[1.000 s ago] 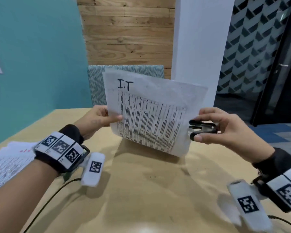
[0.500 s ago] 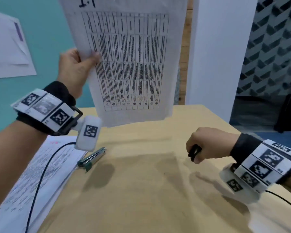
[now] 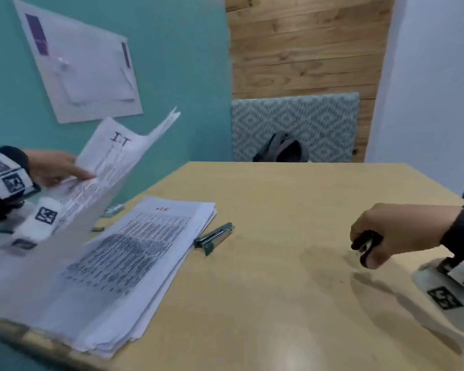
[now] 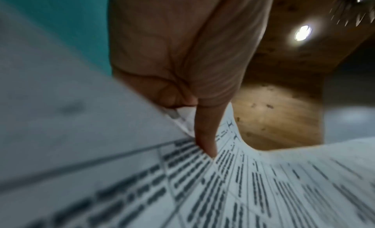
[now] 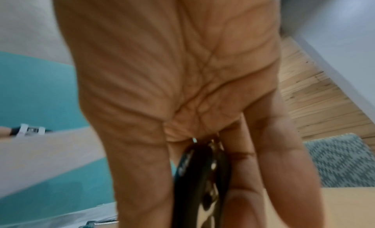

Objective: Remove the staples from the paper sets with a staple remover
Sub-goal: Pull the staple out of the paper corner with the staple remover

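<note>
Risk log, paper set [image 3: 110, 167] in transit. My left hand [image 3: 54, 167] pinches it by one edge, thumb on the printed face, fingers hidden behind; the sheets hang loose and fan apart at the far corner, above the stack of papers [image 3: 134, 253] that lies just below and to the right of that hand. The left wrist view shows the thumb [image 4: 205, 135] pressing near a fold.

My right hand [image 3: 394, 231] is curled round the staple remover [image 3: 366, 246], low over the table [image 3: 279, 303], well apart from the left. I cannot tell how its claws stand.

Judgement: the edge pinch is weak. Separated sheets could slip and scatter, or land skewed on the stack and mix with sets not yet done. A stapler [image 3: 214, 236] lies between the hands, beside the stack; a sweeping sheet could catch it.
</note>
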The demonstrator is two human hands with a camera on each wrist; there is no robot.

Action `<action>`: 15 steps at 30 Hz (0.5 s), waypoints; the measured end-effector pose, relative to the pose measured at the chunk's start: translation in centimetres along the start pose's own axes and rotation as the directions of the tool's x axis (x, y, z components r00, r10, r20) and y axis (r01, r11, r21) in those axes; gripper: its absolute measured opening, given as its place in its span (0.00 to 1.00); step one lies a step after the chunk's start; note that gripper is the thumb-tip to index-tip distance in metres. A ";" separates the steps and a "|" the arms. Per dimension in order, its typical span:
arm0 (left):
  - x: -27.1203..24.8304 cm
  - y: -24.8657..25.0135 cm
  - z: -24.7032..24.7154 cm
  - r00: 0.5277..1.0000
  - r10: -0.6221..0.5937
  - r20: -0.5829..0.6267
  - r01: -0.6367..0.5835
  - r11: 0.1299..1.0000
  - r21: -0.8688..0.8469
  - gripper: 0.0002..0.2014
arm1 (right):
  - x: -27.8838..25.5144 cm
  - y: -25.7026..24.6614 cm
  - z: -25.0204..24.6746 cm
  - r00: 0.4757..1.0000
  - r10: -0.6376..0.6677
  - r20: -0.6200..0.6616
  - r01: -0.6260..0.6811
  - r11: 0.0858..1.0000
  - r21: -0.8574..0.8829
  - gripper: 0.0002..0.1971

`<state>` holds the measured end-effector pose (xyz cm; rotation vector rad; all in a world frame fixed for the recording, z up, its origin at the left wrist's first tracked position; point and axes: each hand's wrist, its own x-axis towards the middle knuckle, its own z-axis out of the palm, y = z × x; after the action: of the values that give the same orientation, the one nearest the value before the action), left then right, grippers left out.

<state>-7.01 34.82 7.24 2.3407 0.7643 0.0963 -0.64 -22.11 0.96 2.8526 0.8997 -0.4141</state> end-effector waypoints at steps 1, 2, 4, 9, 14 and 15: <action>-0.4 -0.4 2.1 0.995 -0.035 0.088 0.031 0.998 0.052 0.08 | 0.1 -0.1 -0.1 1.000 0.005 0.015 -0.006 1.000 0.013 0.10; 0.0 -0.8 4.0 0.989 -0.054 0.138 0.041 0.995 0.092 0.08 | 0.2 -0.2 -0.2 0.999 0.016 0.027 -0.017 0.999 0.031 0.12; 1.1 -1.2 6.5 0.983 -0.080 0.164 0.055 0.987 0.152 0.13 | 0.3 -0.3 -0.5 0.998 0.038 0.047 -0.042 0.996 0.079 0.19; 3.3 -1.4 10.7 0.981 -0.150 0.120 0.098 0.929 0.358 0.12 | 2.6 -1.3 -1.6 0.994 0.094 0.053 -0.100 0.987 0.129 0.11; 3.8 -2.3 12.5 0.980 -0.169 0.100 0.087 0.830 0.552 0.17 | 8.9 -4.1 -3.3 0.992 0.077 0.095 -0.079 0.997 0.009 0.16; 3.5 -2.2 12.4 0.981 -0.160 0.105 0.072 0.818 0.570 0.19 | 10.0 -4.8 -3.7 0.993 0.077 0.092 -0.076 0.997 -0.007 0.17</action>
<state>-2.01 30.91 -4.21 2.8028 0.9563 -0.4143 5.29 -12.01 1.35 2.8276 0.7717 -0.5293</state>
